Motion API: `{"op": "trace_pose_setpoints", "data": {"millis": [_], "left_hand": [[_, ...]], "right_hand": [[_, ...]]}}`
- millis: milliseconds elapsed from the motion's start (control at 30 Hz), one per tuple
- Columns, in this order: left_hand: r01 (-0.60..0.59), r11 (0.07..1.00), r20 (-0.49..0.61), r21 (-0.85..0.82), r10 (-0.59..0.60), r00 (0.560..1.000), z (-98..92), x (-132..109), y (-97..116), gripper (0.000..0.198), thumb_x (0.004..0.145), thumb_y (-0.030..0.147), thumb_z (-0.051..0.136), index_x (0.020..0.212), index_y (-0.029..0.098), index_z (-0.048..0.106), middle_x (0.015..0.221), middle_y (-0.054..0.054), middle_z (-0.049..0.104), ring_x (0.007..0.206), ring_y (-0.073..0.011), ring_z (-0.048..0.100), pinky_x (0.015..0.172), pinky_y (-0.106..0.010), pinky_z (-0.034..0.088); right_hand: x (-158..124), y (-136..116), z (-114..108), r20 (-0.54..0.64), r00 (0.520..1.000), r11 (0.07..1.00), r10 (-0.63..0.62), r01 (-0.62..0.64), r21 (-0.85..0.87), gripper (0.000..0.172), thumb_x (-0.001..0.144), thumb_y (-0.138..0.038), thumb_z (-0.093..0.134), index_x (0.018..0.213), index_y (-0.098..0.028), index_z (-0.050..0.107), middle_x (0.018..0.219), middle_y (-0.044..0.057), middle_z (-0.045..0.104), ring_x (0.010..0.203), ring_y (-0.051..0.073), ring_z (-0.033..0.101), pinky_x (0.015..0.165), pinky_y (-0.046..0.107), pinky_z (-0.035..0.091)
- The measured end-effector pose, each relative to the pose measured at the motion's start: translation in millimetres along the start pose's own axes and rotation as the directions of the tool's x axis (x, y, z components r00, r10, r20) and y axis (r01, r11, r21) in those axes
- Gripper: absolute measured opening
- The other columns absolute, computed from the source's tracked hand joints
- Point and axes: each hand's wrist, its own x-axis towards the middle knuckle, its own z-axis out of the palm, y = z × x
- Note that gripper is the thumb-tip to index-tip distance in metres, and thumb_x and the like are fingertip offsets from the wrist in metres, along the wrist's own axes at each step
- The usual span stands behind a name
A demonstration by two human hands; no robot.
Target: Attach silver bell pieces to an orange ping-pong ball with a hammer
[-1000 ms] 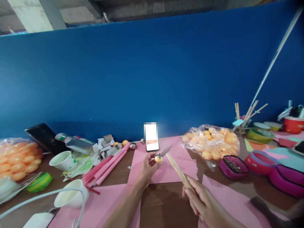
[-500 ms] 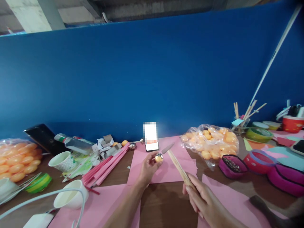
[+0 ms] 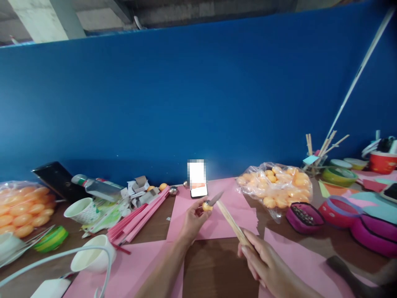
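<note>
My left hand [image 3: 196,216] is closed around a small ball [image 3: 207,205], silvery on top and yellow-orange below, held over pink paper. Closed on a pale wooden handle, my right hand [image 3: 256,254] holds a hammer [image 3: 230,216]. Its narrow, tapered metal head [image 3: 216,198] sits crosswise at the far end of the handle. The head's left end meets the ball in view; whether they touch I cannot tell. Beyond my left hand, a phone [image 3: 198,188] leans near the blue wall, its screen bright and partly blurred out.
Pink sheets [image 3: 223,229] cover parts of the brown table [image 3: 211,269]. Bags of orange balls stand right [image 3: 274,186] and left [image 3: 26,211]. Pink strips [image 3: 139,217], cups [image 3: 93,253] and a white cable [image 3: 62,252] lie left. Pink-purple containers [image 3: 305,217] stand right.
The hammer has shifted slightly left, bringing its head up to the ball. The ball's silver part now shows at its top, with yellow-orange lower down. My left hand has barely moved.
</note>
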Motion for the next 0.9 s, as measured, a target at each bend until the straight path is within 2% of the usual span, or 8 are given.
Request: {"op": "trace_pose_setpoints", "data": {"millis": [100,233,367,467,700,800,900], "left_hand": [[0.012,1.0,-0.007,0.009,-0.011,1.0,1.2,-0.7,2.0,0.048,0.061,0.027,0.069,0.107,0.018,0.058,0.091,-0.005,0.064,0.082,-0.0158,0.058,0.073,-0.028,0.047],[0.005,1.0,-0.013,-0.024,-0.005,1.0,1.3,-1.1,2.2,0.052,0.059,0.025,0.071,0.108,0.019,0.056,0.097,-0.006,0.063,0.087,-0.018,0.058,0.074,-0.03,0.047],[0.008,1.0,0.009,-0.011,-0.008,1.0,0.1,-0.9,0.9,0.045,0.059,0.025,0.071,0.101,0.017,0.058,0.093,-0.007,0.064,0.084,-0.0179,0.059,0.073,-0.03,0.048],[-0.011,1.0,-0.001,-0.018,0.011,1.0,0.2,-0.1,-0.3,0.043,0.057,0.025,0.072,0.097,0.017,0.059,0.092,-0.006,0.065,0.083,-0.0184,0.06,0.073,-0.03,0.048],[0.008,0.998,0.004,-0.06,-0.008,1.0,2.0,0.8,-1.5,0.048,0.058,0.023,0.071,0.103,0.019,0.057,0.092,-0.005,0.065,0.081,-0.0166,0.06,0.069,-0.027,0.048],[-0.002,0.999,-0.008,-0.043,0.002,1.0,1.4,0.5,-0.9,0.051,0.059,0.023,0.07,0.108,0.019,0.056,0.098,-0.006,0.064,0.085,-0.0173,0.06,0.073,-0.029,0.049],[0.022,0.999,-0.008,-0.024,-0.022,1.0,0.7,0.9,-0.4,0.052,0.059,0.024,0.07,0.11,0.019,0.057,0.101,-0.006,0.063,0.088,-0.0183,0.059,0.075,-0.03,0.049]], "right_hand": [[0.2,2.1,2.6,-0.046,0.999,1.0,-0.011,0.011,-0.008,0.036,0.084,-0.053,0.033,0.085,-0.019,0.042,0.064,-0.003,0.045,0.039,0.005,0.034,0.034,0.016,0.027],[-0.3,1.3,3.6,-0.03,0.999,1.0,-0.021,0.021,-0.011,0.036,0.085,-0.053,0.031,0.084,-0.019,0.042,0.053,-0.007,0.038,0.038,0.005,0.03,0.035,0.016,0.025],[-0.5,1.1,2.6,-0.056,0.998,0.999,-0.004,0.002,-0.033,0.033,0.086,-0.05,0.033,0.084,-0.019,0.042,0.053,-0.007,0.038,0.039,0.006,0.031,0.036,0.016,0.026],[0.1,2.0,2.1,-0.027,0.999,1.0,-0.017,0.017,-0.005,0.034,0.086,-0.05,0.03,0.083,-0.019,0.042,0.05,-0.008,0.034,0.037,0.006,0.029,0.035,0.016,0.024],[0.0,-0.8,3.4,-0.051,0.998,0.999,-0.022,0.02,-0.032,0.031,0.086,-0.048,0.033,0.085,-0.019,0.042,0.057,-0.006,0.041,0.039,0.005,0.032,0.037,0.017,0.026],[-0.4,-0.8,2.6,-0.041,0.998,0.998,-0.052,0.05,-0.033,0.031,0.087,-0.047,0.031,0.083,-0.019,0.042,0.054,-0.007,0.039,0.038,0.005,0.032,0.038,0.017,0.027],[-0.5,2.3,2.9,-0.054,0.998,0.998,-0.028,0.025,-0.049,0.03,0.087,-0.047,0.033,0.086,-0.018,0.043,0.058,-0.005,0.042,0.039,0.005,0.034,0.039,0.017,0.029]]}}
